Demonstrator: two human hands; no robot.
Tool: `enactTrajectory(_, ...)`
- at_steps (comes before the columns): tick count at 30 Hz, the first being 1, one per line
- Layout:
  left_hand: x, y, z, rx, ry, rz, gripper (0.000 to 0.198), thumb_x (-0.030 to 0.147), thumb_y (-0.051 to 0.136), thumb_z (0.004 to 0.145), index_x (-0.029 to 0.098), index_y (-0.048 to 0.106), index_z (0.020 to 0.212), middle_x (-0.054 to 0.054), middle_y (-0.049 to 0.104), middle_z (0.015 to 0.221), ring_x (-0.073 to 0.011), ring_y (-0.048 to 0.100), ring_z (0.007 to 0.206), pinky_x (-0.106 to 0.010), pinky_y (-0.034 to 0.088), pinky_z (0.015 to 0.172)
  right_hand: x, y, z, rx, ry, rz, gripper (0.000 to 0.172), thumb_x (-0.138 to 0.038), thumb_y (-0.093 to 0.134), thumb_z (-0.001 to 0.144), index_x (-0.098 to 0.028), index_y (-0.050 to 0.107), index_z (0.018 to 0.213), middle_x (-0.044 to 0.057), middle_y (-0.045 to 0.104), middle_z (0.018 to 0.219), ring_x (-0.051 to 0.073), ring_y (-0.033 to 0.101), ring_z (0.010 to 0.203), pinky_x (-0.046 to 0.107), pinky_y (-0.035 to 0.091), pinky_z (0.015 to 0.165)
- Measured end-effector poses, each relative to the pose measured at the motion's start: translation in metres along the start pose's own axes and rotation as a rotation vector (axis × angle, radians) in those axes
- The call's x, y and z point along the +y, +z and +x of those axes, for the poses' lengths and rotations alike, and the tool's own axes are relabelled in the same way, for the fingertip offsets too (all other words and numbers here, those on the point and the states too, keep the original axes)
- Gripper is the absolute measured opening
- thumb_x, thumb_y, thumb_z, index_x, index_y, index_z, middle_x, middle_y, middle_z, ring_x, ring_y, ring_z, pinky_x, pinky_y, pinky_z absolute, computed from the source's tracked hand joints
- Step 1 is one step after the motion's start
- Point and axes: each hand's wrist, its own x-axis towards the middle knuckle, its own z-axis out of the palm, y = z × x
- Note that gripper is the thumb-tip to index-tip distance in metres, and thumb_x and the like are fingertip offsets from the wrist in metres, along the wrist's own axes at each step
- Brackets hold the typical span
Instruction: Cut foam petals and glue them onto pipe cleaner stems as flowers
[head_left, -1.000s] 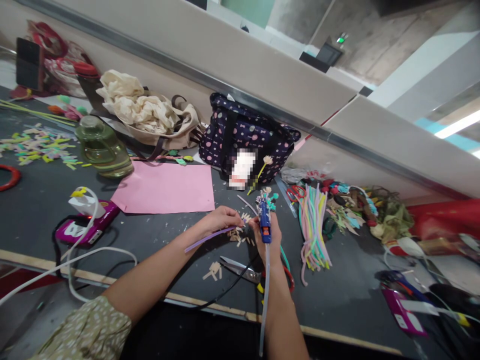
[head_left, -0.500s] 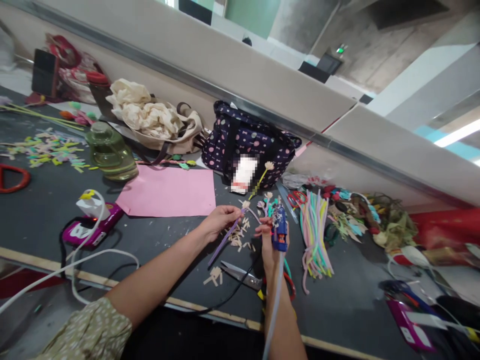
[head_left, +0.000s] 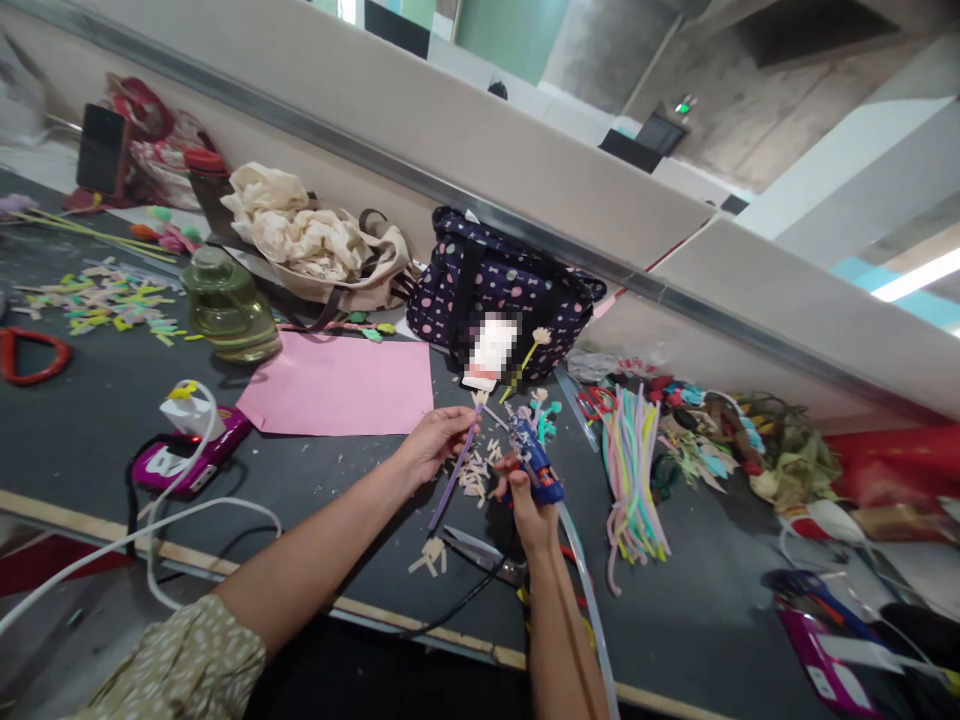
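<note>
Pinched in the fingers of my left hand [head_left: 444, 440] is a purple pipe cleaner [head_left: 450, 490], with pale petal-like pieces at its upper end. My right hand [head_left: 531, 505] grips a blue glue gun [head_left: 536, 460], its nozzle tilted left toward the top of the pipe cleaner. Whether the nozzle touches it, I cannot tell. Between and below the hands lie small cream cut pieces [head_left: 474, 475]. A smaller cream cluster [head_left: 430, 556] is nearer the table edge, beside scissors [head_left: 480, 550] partly hidden by my right wrist.
Pink paper [head_left: 345, 385] lies left of my hands, near a green bottle [head_left: 229, 310]. A dark patterned bag [head_left: 510, 280] stands behind. Pastel pipe cleaners [head_left: 637, 470] are bundled at right. A cable from a magenta power strip [head_left: 191, 460] crosses the left side.
The glue gun has tilted left, bringing its nozzle closer to the pipe cleaner's top. My left hand keeps its hold, and the pipe cleaner has shifted slightly.
</note>
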Motion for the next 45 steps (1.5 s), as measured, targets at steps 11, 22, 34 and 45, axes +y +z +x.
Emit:
enactTrajectory(11,-0.0001,0.0032,-0.0029,0.032,0.033,0.108,0.031,0.037,0.077,0.062,0.011,0.062,0.073,-0.001,0.058,0.064,-0.0037,0.042,0.046,-0.017,0.029,0.043,0.0043,0.0037,-0.0021,-0.029,0.110,-0.032,0.037,-0.051,0.060,0.076,-0.015,0.060,0.081,0.000,0.059,0.058,0.009,0.049,0.042,0.022,0.041,0.044)
enactTrajectory(22,-0.0005,0.0036,-0.0038,0.034,0.031,0.125,0.030,0.037,0.076,0.063,0.012,0.062,0.071,0.000,0.059,0.064,-0.0042,0.045,0.046,-0.018,0.033,0.045,0.0069,0.0017,-0.0023,-0.014,0.106,-0.081,0.035,-0.050,0.062,0.076,-0.015,0.060,0.080,-0.001,0.058,0.055,0.010,0.052,0.041,0.022,0.042,0.042)
enactTrajectory(34,0.0002,0.0042,-0.0046,0.020,0.039,0.153,0.031,0.038,0.076,0.063,0.012,0.061,0.071,0.000,0.058,0.063,-0.0038,0.042,0.045,-0.018,0.031,0.045,0.0063,0.0048,-0.0022,0.032,0.119,-0.109,0.037,-0.052,0.063,0.073,-0.016,0.058,0.072,-0.002,0.056,0.049,0.010,0.050,0.036,0.020,0.041,0.037)
enactTrajectory(45,0.0004,0.0054,-0.0046,0.034,0.026,0.143,0.030,0.035,0.077,0.062,0.012,0.061,0.070,0.000,0.058,0.063,-0.0041,0.043,0.046,-0.018,0.029,0.044,0.0036,0.0051,-0.0023,0.032,0.100,-0.145,0.038,-0.054,0.064,0.072,-0.017,0.057,0.068,-0.004,0.050,0.041,0.011,0.049,0.034,0.021,0.038,0.035)
